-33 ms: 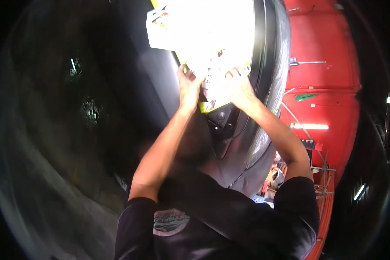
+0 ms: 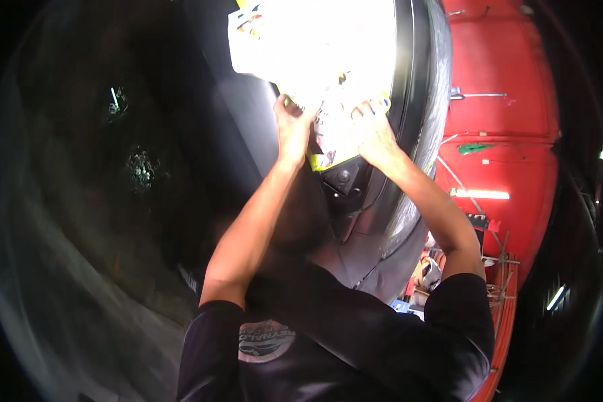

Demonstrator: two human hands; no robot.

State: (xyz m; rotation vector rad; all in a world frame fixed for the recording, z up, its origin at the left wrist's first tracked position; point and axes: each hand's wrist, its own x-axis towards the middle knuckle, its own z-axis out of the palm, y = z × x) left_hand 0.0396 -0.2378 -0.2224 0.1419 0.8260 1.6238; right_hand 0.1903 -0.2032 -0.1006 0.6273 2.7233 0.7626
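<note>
A printed sheet [image 2: 327,144] with yellow edges lies over a dark, curved panel [image 2: 238,117]. Glare whites out most of its surface. At its lower left edge, my left hand [image 2: 293,134] has its fingers bent around the border, with the thumb toward the print. My right hand [image 2: 375,137] is on the lower right part, fingers curled in against the sheet. Beside those fingers shows a small yellow and blue patch [image 2: 384,102]; I cannot tell whether it belongs to the sheet. Just below the sheet, a black bracket [image 2: 344,177] sits on the panel.
To the right stands a red surface [image 2: 502,74] with a metal tool [image 2: 479,94], a green scrap [image 2: 474,149] and a bright light strip [image 2: 481,194]. Mixed items [image 2: 427,275] lie beyond my right elbow. Clear plastic film [image 2: 403,224] runs along the panel's right edge.
</note>
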